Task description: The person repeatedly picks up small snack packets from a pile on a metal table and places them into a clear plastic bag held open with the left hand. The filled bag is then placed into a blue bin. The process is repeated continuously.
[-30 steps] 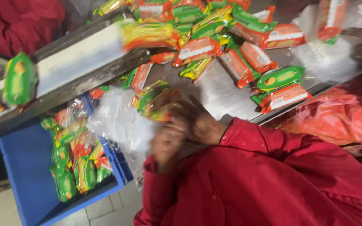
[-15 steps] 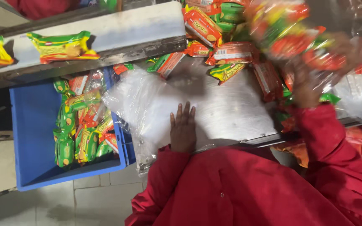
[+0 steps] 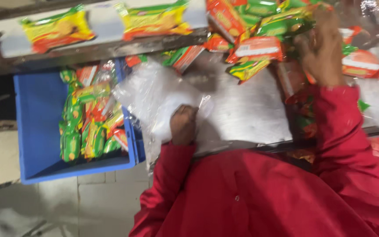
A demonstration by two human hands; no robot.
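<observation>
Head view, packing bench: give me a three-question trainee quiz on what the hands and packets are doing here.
1. True or false: the left hand rests on the clear plastic bag lying on the grey metal table.
2. Where is the right hand? A) inside the blue plastic crate B) up among the heap of orange and green snack packets C) on the floor tiles.
3. Fill in: the two yellow snack packets lie on the white ____ belt at the top.

Key: 1 true; 2 B; 3 conveyor.
</observation>
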